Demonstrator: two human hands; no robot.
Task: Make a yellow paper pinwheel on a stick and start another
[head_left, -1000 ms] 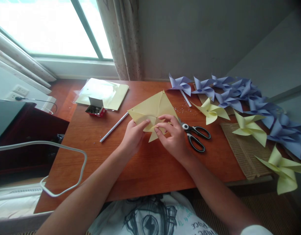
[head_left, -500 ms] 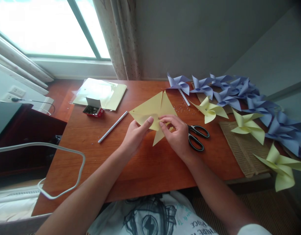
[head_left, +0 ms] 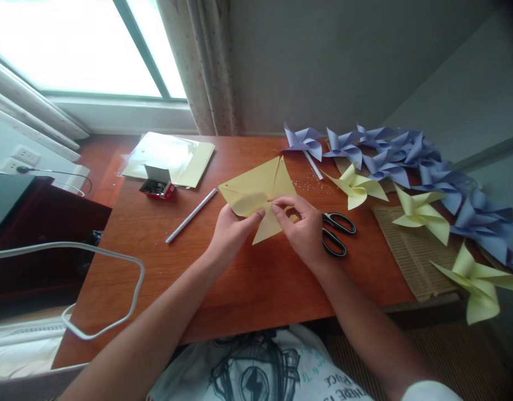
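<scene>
Your left hand has slid its thumb lower on the slit yellow paper square, which shows small holes at two corners and a curled flap. Forearms converging, you hold it over the wooden desk, left fingers clamped on its near side, right hand apparently pinching near its centre.

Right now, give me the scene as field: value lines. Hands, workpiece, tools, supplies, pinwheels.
left_hand: grips yellow sheet, thumb on top
right_hand: pinches the sheet near its middle
workpiece: yellow sheet, slit at far corner, one flap curled inward
tool: scissors on table beside right hand, blades hidden
supplies: white rod, open red box, paper stack
yellow_pinwheels: three, at right
purple_pinwheels: several overlapping, exact count unclear
</scene>
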